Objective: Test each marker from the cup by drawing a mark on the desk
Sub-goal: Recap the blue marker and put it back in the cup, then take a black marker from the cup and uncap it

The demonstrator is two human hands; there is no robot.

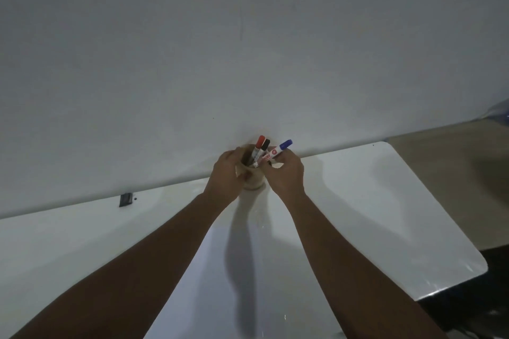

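Observation:
A tan cup (254, 179) stands at the far edge of the white desk (358, 201), against the wall. My left hand (227, 173) wraps around the cup's left side. A red-capped marker (259, 147) and a black-capped marker (265, 147) stick up out of the cup. My right hand (286, 175) pinches a blue-capped marker (278, 152), which leans to the right with its lower end still at the cup's mouth.
A plain white wall (248, 49) rises directly behind the desk. A small dark clip or bracket (125, 199) sits at the desk's back edge on the left. The desk's rounded right corner (479, 267) borders a brown floor and something dark below.

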